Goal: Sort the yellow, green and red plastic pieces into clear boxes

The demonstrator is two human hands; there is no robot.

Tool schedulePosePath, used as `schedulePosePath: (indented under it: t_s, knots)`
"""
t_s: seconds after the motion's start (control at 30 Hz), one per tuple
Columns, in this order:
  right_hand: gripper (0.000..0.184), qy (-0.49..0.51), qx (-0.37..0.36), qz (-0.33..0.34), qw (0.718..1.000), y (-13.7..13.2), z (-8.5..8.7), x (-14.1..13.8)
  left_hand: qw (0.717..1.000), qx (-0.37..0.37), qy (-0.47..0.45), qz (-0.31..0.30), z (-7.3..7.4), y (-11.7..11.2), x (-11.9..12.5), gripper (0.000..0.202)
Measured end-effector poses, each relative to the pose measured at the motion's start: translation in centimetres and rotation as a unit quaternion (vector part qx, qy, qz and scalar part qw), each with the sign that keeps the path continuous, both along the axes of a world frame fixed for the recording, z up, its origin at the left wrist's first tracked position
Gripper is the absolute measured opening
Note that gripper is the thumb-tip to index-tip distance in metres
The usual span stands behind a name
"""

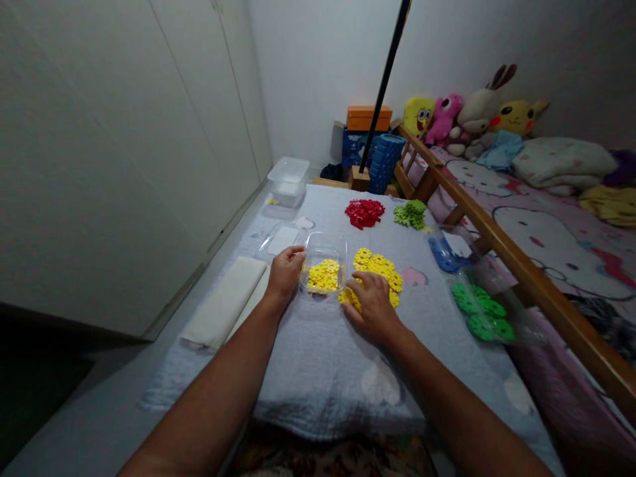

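My left hand point(287, 275) grips the left wall of a clear plastic box point(324, 244), its fingers at the rim. Several yellow flower-shaped discs point(324, 275) lie in the bottom of this box. To its right, my right hand point(371, 305) is over a loose pile of the same yellow discs point(380, 265) on the cloth. Its fingers are curved and spread, with the thumb apart, and discs show between thumb and forefinger. The palm hides part of the pile, so I cannot see what is under it.
Red pieces point(365, 213) and light green pieces point(410, 214) lie in heaps farther back. At right are boxes of blue pieces point(447, 256) and green discs point(481, 311), by a wooden bed rail point(467, 205). At left are a folded cloth point(226, 295), a clear lid point(268, 242) and stacked containers point(289, 173).
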State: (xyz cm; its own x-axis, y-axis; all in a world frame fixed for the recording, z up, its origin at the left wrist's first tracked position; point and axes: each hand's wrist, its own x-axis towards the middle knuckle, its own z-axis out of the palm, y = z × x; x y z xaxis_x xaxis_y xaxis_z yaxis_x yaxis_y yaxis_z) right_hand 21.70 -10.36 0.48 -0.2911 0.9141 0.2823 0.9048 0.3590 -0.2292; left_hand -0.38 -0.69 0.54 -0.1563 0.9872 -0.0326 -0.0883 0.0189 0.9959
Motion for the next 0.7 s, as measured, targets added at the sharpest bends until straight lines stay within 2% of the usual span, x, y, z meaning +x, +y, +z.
schedulePosePath:
  t_s: [0.17, 0.5, 0.7]
  knots:
    - [0.028, -0.034, 0.013, -0.005, 0.999, -0.2, -0.1, 0.0, 1.000, -0.004, 0.001, 0.005, 0.2, 0.0, 0.0, 0.043]
    - [0.031, -0.029, 0.019, -0.021, 0.999, 3.0, -0.3, 1.3, 1.000, -0.003, -0.015, -0.002, 0.3, -0.2, 0.1, 0.042]
    - [0.029, 0.047, 0.020, -0.054, 0.997, 4.3, -0.5, 1.3, 1.000, -0.010, -0.021, -0.006, 0.0, 0.0, 0.0, 0.044]
